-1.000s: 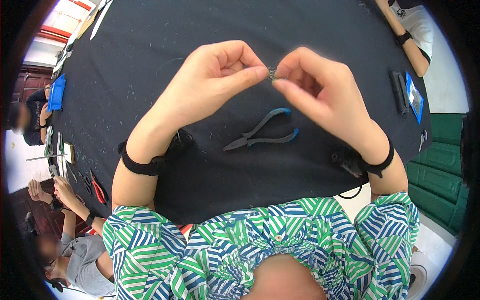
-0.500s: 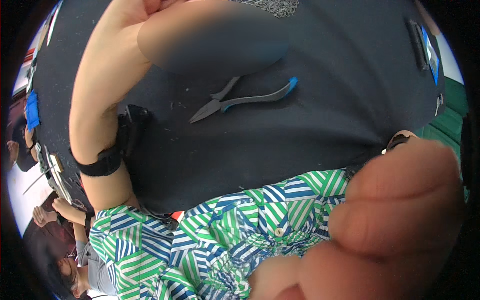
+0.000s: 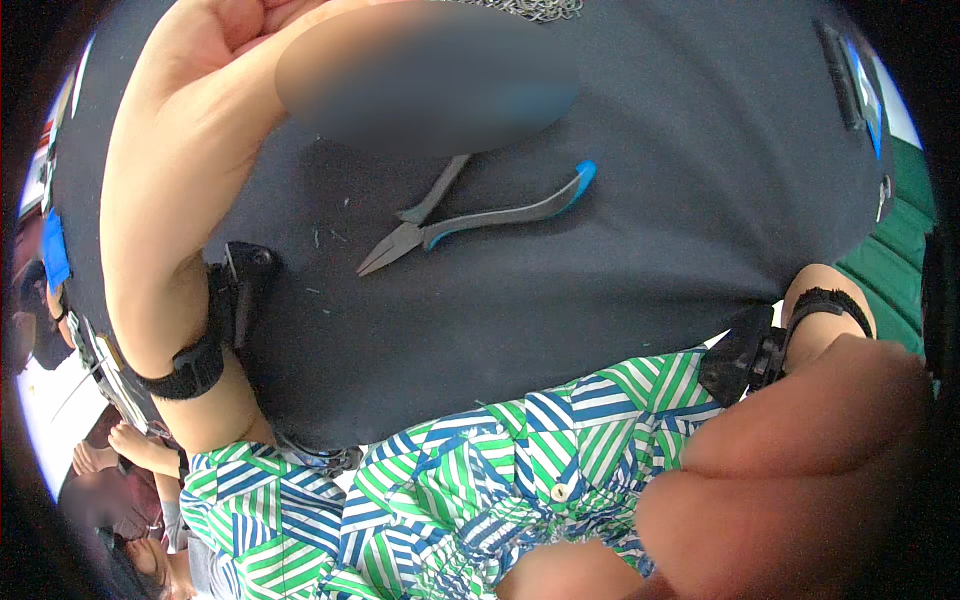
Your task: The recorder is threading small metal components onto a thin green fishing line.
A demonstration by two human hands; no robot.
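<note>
A: The left hand (image 3: 200, 110) has lifted off the desk (image 3: 640, 300) and now rises along the left side of the view, palm turned inward. A blurred patch covers its fingers, so I cannot tell whether they are pinched together or spread.

B: And the right hand (image 3: 800, 470)?

A: A second ago both hands met over the cloth, fingertips nipping something tiny. Now the right hand has come up close to the camera, a large soft blur at the lower right, well apart from the left hand; its grip cannot be read either. So the pinching work over the cloth has broken off.

B: Where are the pliers?

A: The pliers (image 3: 470, 215) lie flat on the desk, below and to the right of the left hand, touched by neither. Slim grey metal jaws taper to a point; the handles are grey with blue tips.

B: Other textures?

A: The desk cover is matte black cloth with small pale flecks. A patch of fine silvery chain mesh (image 3: 530, 10) sits at the top edge, just beside the left hand's blurred fingers. Black straps (image 3: 185, 370) wrap both wrists.
</note>
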